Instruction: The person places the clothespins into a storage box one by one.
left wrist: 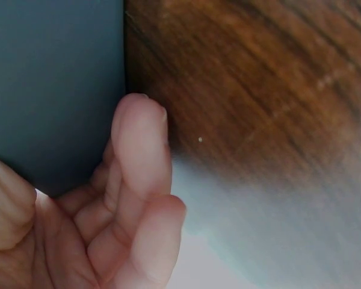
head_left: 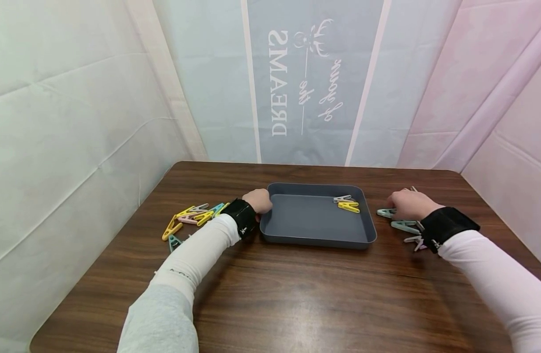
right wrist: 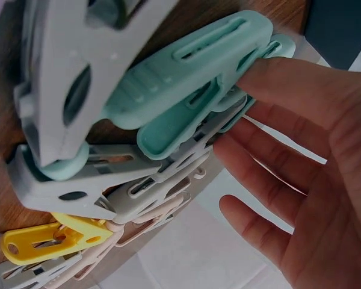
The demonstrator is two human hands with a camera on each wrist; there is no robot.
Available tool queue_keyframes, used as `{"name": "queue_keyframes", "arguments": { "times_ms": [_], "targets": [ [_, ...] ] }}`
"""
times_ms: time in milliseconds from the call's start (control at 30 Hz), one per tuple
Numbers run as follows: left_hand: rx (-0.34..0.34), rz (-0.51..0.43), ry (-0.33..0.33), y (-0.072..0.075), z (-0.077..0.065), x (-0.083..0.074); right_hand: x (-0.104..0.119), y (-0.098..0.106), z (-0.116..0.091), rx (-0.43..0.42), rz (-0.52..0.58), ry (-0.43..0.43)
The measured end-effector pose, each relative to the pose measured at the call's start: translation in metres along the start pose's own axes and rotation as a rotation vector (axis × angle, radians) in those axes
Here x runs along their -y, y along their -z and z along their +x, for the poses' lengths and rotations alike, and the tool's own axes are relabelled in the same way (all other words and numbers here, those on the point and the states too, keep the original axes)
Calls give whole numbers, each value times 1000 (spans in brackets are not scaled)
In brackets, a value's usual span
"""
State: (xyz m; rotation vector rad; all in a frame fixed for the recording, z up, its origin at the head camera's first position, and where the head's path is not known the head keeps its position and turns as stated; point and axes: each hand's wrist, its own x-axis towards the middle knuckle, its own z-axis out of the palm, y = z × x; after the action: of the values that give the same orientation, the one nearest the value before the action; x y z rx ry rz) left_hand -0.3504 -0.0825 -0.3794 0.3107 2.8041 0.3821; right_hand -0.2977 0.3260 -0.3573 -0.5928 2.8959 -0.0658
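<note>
My left hand (head_left: 258, 201) grips the left side of a dark grey rectangular tray (head_left: 314, 241). In the left wrist view, its curled fingers (left wrist: 141, 144) lie along the outside of the tray wall. Inside the tray, toward its right end, lie a grey clothespin (head_left: 342, 198) and a yellow clothespin (head_left: 348, 207). On the right, my right hand (head_left: 411, 204) is among a cluster of clothespins. Its thumb and index finger pinch a teal clothespin (right wrist: 195, 66); the index fingertip is hidden behind it. Grey clothespins (right wrist: 102, 180) and a yellow clothespin (right wrist: 54, 238) lie close by.
Left of the tray, several yellow, pink, grey and teal clothespins (head_left: 199, 214) lie in a loose pile, partly behind my left forearm. Everything stands on a dark brown wooden table (head_left: 296, 294). Hanging cloth (head_left: 208, 83) encloses the table at the back and sides.
</note>
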Motion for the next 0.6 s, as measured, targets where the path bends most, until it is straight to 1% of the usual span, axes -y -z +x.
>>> {"name": "queue_keyframes", "arguments": {
  "times_ms": [133,300,433,600],
  "targets": [
    [-1,5,0,1,-4,-2,1,0,0,7,12,-1],
    [2,5,-8,2,-8,-3,1,1,-2,-17,8,22],
    [3,1,-7,2,-8,-3,4,8,-3,-60,43,42],
    [2,-3,2,2,-5,-2,16,25,-3,-146,60,71]
  ]
}}
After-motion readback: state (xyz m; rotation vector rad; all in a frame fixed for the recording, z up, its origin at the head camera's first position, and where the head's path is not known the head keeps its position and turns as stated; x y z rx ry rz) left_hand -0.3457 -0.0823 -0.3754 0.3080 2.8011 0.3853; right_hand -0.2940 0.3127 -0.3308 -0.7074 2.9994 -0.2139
